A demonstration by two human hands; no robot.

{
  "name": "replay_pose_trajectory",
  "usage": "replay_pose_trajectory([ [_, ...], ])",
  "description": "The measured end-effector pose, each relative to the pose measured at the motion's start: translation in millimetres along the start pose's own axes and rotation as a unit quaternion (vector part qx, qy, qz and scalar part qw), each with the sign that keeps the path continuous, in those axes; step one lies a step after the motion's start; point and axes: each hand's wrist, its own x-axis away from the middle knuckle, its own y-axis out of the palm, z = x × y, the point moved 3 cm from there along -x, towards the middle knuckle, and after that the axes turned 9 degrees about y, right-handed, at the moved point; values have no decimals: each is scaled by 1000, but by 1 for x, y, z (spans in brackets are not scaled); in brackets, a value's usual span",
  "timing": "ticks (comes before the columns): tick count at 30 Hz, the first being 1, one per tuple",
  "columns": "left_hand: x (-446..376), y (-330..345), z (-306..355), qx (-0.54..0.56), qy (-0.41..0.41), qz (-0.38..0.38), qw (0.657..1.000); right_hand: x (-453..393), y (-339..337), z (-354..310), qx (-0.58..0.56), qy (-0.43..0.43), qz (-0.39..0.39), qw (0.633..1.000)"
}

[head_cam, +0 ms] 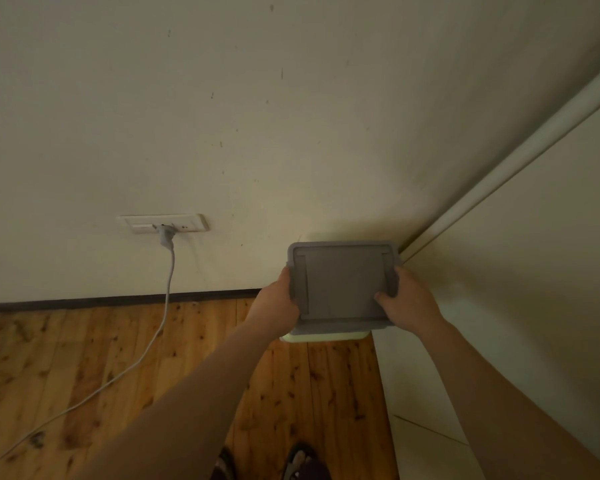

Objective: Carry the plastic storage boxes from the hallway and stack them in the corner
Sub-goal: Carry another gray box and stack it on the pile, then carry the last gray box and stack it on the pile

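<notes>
A plastic storage box with a grey lid [342, 282] is in the corner where the cream wall meets the white cabinet on the right. Beneath its front edge shows the pale rim of another box [326, 337]. My left hand [279, 299] grips the grey lid's left edge, fingers curled under it. My right hand [407, 297] grips the right edge, with the thumb lying on top of the lid. Both arms reach forward and down from the bottom of the view.
A wall socket [163, 223] holds a grey plug whose white cable [153, 337] trails down across the wooden floor [84, 358] to the left. A tall white cabinet front [499, 306] runs along the right. My sandalled feet [302, 462] show at the bottom.
</notes>
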Motion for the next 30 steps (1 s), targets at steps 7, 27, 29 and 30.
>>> replay_pose_trajectory([
  [7, 2, -6, 9, 9, -4, 16, 1000, 9, -10, -2, 14, 3, -26, 1000],
  [27, 101, -93, 95, 48, 11, 110, 993, 142, -120, -49, -32, 2, 73, 997],
  [29, 119, -105, 105, 51, 28, 118, 991, 169, -130, -56, -52, 0, 87, 995],
  [30, 129, -111, 109, 54, 41, 120, 990, 184, -134, -60, -64, -3, 97, 993],
])
